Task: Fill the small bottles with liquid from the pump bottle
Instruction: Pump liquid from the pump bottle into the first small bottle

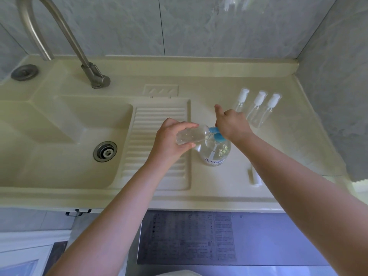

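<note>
A clear pump bottle (pixel 216 153) with a blue pump head (pixel 216 134) stands on the cream counter (pixel 229 188). My left hand (pixel 171 139) grips a small clear bottle (pixel 191 135), tilted on its side with its open mouth against the blue nozzle. My right hand (pixel 232 123) rests on the pump head with the palm down and the index finger stretched forward. Three more small clear bottles (pixel 256 109) with white spray caps stand in a row behind my right hand. A loose white spray cap (pixel 254 176) lies on the counter near my right forearm.
A sink basin (pixel 59 136) with a metal drain (pixel 105 151) lies to the left, beside a ribbed draining board (pixel 159 120). A curved metal tap (pixel 85 62) rises behind it. Grey tiled walls close the back and right side. A dark appliance top (pixel 199 236) sits below the counter edge.
</note>
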